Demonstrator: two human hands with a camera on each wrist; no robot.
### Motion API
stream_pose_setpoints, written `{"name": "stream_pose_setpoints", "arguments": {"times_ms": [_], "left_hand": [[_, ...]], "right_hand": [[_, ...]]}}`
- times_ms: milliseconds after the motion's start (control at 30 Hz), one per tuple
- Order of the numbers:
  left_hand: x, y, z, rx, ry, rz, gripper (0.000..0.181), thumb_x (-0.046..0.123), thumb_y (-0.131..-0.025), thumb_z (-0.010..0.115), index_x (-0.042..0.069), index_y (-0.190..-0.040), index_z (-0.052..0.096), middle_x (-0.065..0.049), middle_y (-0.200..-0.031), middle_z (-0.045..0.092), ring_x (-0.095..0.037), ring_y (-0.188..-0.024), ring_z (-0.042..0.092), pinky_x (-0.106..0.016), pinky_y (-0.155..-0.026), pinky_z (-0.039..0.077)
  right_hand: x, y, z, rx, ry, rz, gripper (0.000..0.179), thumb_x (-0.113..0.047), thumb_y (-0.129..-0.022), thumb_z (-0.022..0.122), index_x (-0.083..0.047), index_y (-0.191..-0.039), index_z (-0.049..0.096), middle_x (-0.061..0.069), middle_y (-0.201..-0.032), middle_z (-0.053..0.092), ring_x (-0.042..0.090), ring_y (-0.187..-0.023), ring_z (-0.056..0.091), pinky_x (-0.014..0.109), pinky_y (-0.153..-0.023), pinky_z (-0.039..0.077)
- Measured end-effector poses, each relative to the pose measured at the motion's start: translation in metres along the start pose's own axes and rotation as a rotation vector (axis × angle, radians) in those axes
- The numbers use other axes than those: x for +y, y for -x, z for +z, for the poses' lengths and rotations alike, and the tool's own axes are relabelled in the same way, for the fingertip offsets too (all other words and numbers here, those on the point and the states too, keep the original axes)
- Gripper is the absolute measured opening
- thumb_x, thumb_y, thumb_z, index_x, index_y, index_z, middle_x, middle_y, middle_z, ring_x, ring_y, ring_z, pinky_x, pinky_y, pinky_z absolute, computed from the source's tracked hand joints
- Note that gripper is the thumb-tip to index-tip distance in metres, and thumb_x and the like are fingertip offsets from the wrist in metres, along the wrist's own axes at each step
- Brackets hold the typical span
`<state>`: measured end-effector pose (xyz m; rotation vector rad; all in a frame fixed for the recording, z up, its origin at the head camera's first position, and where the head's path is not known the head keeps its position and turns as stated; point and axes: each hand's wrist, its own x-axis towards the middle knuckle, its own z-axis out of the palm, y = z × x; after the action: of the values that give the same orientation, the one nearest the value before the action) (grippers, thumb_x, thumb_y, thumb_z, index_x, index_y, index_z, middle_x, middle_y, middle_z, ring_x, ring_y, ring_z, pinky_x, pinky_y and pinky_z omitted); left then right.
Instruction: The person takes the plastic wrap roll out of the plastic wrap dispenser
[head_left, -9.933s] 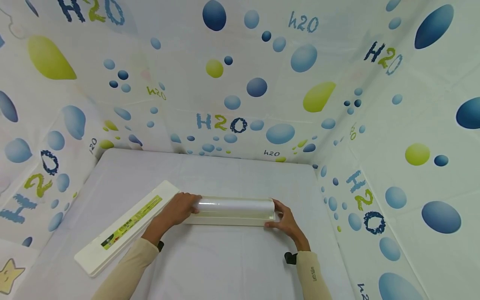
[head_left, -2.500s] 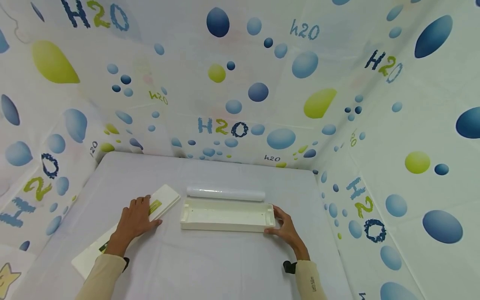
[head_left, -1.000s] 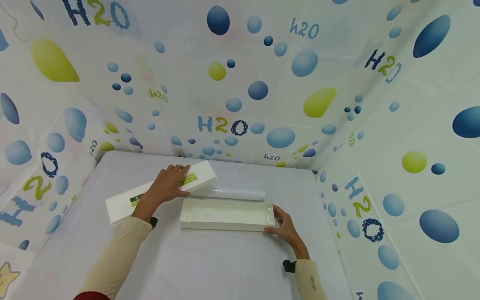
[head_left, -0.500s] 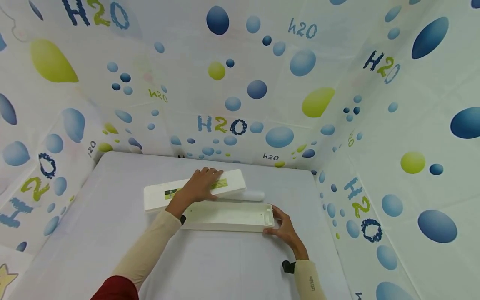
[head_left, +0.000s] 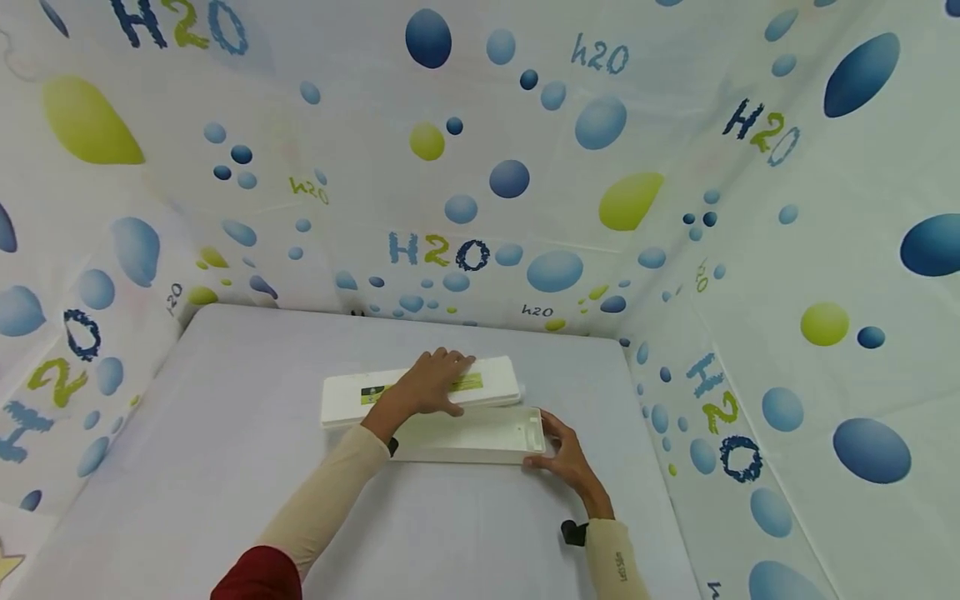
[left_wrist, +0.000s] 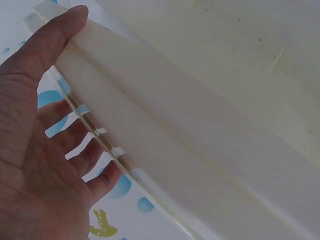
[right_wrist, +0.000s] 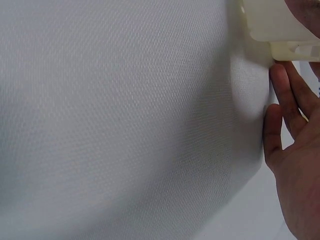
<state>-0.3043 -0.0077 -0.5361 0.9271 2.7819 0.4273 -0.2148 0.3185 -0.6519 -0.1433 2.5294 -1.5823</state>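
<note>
In the head view my left hand (head_left: 426, 388) holds a long white lid (head_left: 341, 398) with a green-yellow label, just behind an open white tray-like box (head_left: 472, 432). In the left wrist view the thumb lies on the near side of the lid and the fingers (left_wrist: 75, 135) are at its other edge. At the tray's right end, my right hand (head_left: 566, 454) grips the end wall between thumb and fingers. Only the tip of the roll of clear film (head_left: 522, 391) shows past the lid's right end; the lid hides the rest. In the right wrist view a corner of the tray (right_wrist: 280, 22) appears at top right.
Everything lies on a white cloth-covered table (head_left: 225, 467). White sheets printed with blue and green drops (head_left: 555, 271) stand up behind it and at both sides.
My left hand has carried the lid from the left of the table to the right, turning it nearly parallel to the tray and over the roll. Earlier, the roll came out of the tray. The right hand stays.
</note>
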Motion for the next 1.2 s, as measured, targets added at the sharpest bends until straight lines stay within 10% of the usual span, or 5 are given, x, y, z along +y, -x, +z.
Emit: {"name": "stream_pose_setpoints", "arguments": {"times_ms": [300,533,733,1200], "left_hand": [[-0.014,0.009,0.003,0.030,-0.014,-0.027,0.102,0.046,-0.087,0.092,0.008,-0.168,0.041,-0.016,-0.163,0.055,-0.039,-0.146,0.051,-0.060,-0.119,0.044],[-0.075,0.096,-0.009,0.262,0.027,-0.274,0.101,0.038,-0.087,0.092,-0.006,-0.163,0.041,-0.033,-0.154,0.056,-0.056,-0.135,0.055,-0.071,-0.105,0.047],[-0.122,0.173,0.011,0.375,0.051,-0.527,0.103,0.038,-0.088,0.090,-0.017,-0.158,0.038,-0.045,-0.145,0.054,-0.064,-0.120,0.056,-0.072,-0.086,0.050],[-0.137,0.213,0.074,0.324,0.058,-0.646,0.095,0.035,-0.082,0.094,-0.023,-0.140,0.046,-0.044,-0.120,0.060,-0.058,-0.101,0.058,-0.065,-0.072,0.049]], "right_hand": [[0.001,-0.005,0.003,-0.029,-0.014,-0.023,0.098,-0.009,-0.077,0.098,-0.007,-0.163,0.049,0.021,-0.157,0.062,0.045,-0.146,0.057,0.072,-0.123,0.037],[-0.003,0.000,0.006,-0.029,0.008,-0.036,0.099,-0.009,-0.078,0.098,-0.007,-0.163,0.048,0.022,-0.157,0.061,0.045,-0.146,0.056,0.070,-0.120,0.040],[-0.006,0.005,-0.004,0.001,-0.010,-0.035,0.100,-0.004,-0.075,0.098,-0.006,-0.162,0.049,0.024,-0.156,0.062,0.046,-0.144,0.056,0.073,-0.118,0.039],[0.005,0.008,0.002,-0.011,0.062,-0.022,0.099,-0.016,-0.077,0.098,-0.008,-0.163,0.049,0.023,-0.152,0.064,0.043,-0.139,0.060,0.070,-0.114,0.044]]}}
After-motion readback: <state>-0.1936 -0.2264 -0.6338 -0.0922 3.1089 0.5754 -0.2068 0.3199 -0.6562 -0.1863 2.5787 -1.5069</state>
